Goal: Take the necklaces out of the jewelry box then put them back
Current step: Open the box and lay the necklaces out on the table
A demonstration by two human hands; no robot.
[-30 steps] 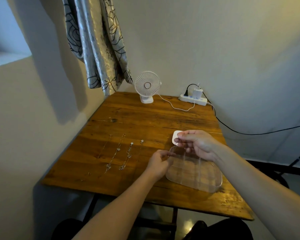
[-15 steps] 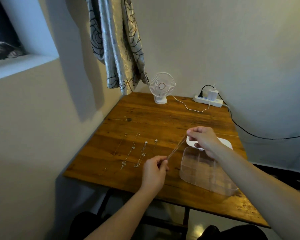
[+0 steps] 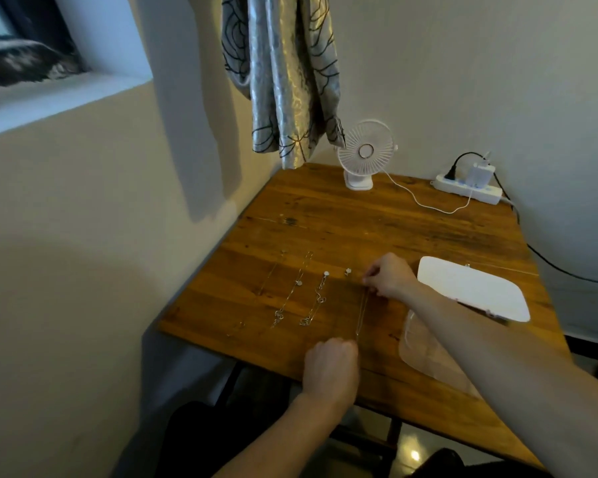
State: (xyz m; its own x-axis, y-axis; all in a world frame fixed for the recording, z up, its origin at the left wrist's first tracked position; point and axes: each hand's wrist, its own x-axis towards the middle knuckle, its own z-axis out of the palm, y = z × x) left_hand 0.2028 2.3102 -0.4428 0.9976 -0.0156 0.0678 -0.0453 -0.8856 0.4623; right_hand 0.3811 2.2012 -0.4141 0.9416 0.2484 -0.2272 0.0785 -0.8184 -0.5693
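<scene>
A thin necklace (image 3: 361, 312) is stretched straight over the wooden table (image 3: 377, 229) between my two hands. My right hand (image 3: 389, 276) pinches its far end and my left hand (image 3: 330, 365) pinches its near end at the table's front edge. Several other necklaces (image 3: 299, 288) lie in parallel rows to the left of it. The clear plastic jewelry box (image 3: 425, 357) sits at the front right, partly hidden by my right forearm. Its white lid (image 3: 473, 288) lies just behind it.
A small white fan (image 3: 365, 153) stands at the table's back edge, its cable running to a white power strip (image 3: 468, 188) with a charger. A patterned curtain (image 3: 283, 74) hangs above the back left corner. Walls close in on the left and back.
Both hands carried the stretched necklace leftward from above the jewelry box and lowered it to the table beside the other necklaces. The view turned left as well.
</scene>
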